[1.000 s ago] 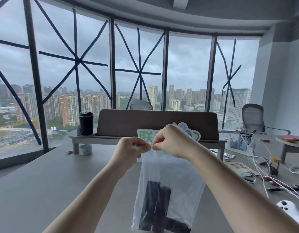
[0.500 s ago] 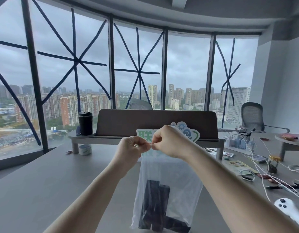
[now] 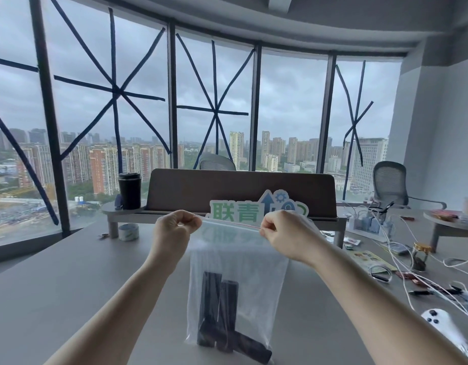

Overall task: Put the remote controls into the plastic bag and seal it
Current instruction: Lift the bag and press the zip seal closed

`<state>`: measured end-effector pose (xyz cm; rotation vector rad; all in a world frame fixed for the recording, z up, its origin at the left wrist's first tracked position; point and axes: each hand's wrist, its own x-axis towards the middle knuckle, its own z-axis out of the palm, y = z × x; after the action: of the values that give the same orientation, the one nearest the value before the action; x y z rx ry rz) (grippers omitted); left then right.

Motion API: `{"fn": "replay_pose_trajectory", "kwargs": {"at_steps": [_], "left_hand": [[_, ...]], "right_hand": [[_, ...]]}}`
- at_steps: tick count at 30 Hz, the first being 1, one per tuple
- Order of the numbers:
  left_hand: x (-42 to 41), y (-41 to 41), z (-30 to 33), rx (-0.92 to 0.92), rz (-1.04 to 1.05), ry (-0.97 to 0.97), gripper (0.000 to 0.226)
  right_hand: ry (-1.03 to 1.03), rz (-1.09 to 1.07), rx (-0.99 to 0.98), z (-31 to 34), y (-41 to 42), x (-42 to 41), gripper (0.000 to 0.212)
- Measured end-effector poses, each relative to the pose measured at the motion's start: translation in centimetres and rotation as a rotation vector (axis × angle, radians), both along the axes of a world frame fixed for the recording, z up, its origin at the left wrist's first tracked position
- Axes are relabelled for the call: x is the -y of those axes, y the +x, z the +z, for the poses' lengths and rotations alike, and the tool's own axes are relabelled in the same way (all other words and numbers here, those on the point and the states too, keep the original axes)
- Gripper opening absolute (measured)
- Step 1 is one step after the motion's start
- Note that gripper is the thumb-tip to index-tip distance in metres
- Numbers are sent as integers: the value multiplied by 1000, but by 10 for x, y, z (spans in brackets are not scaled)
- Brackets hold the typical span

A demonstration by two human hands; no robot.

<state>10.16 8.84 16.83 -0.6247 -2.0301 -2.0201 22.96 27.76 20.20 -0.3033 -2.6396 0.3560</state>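
Your left hand [image 3: 175, 230] and right hand [image 3: 283, 233] are bare, no gloves, rings or watch showing. Both forearms are uncovered to the frame's edge; any sleeves probably sit higher, out of view.

A grey desk [image 3: 56, 299] fills the near view. At its far edge stands a low riser [image 3: 254, 219], with a tape roll [image 3: 128, 232] just beside its left leg. The right side is cluttered: white cables [image 3: 401, 248], a jar [image 3: 421, 256], a card [image 3: 369, 259] and, nearest, a white controller [image 3: 443, 327].
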Motion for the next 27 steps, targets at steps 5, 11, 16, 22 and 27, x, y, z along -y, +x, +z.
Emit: {"fn": "replay_pose_trajectory", "kwargs": {"at_steps": [5,11,16,22,27], "left_hand": [[11,-13,-5,62,9,48,18],[24,-25,-8,69,11,69,19],[31,-31,-4,52,-4,121,18],[54,-56,-5,100,-13,180,19],[69,-109,-16,214,63,124,13]], "right_hand": [[20,-4,4,-4,6,-4,21],[16,-12,-2,-7,10,-7,20],[40,-47,-84,-3,10,2,21],[40,-32,-264,-3,-28,22,22],[-242,10,-205,-16,-126,30,22]]}}
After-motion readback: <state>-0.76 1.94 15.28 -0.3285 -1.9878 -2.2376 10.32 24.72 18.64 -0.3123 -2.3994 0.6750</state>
